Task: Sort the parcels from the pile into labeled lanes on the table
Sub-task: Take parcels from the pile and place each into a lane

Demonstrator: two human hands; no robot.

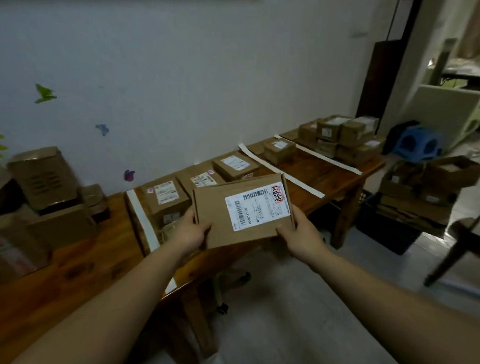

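Note:
I hold a flat brown cardboard parcel [215, 216] with a white barcode label in both hands, above the front edge of the wooden table [80, 268]. My left hand [190, 229] grips its left edge, thumb on top. Its lower right corner sits in the grip of my right hand [300, 234]. White tape strips [143, 222] split the tabletop into lanes. Several labelled parcels [166, 198] lie in the lane behind the held one. One small box [279, 150] sits in the following lane, and a stack of boxes [341, 137] fills the far right lane.
More brown boxes [45, 179] are piled on the table's left end against the wall. To the right of the table on the floor stand a blue stool [416, 144], open cartons [426, 184] over a dark crate, and a dark table leg [456, 252].

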